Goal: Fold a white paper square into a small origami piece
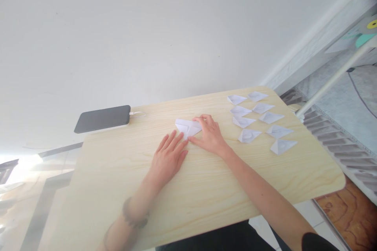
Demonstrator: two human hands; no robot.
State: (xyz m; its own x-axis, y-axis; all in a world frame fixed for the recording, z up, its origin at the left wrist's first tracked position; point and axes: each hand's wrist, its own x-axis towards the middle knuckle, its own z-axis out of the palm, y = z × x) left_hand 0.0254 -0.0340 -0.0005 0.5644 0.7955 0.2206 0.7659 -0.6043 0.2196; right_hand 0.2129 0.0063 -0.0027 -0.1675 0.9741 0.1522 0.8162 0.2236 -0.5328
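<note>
A folded piece of white paper (186, 126), roughly triangular with its point toward me, lies on the wooden tabletop (126, 188). My right hand (210, 135) reaches over its right side, thumb at the lower point and fingers at the upper right edge, gripping it. My left hand (169, 153) rests flat on the table with fingers stretched out, the fingertips at the paper's lower left edge. To the right, several folded white paper boats (249, 135) sit in two rough columns.
At the far left edge lies a dark power bank or phone (103, 118) with a white cable (138, 113) plugged in. A white wall (176, 39) stands behind the table. On the right are a white metal bar (332, 80) and a bed with grey ruffled fabric (350, 160).
</note>
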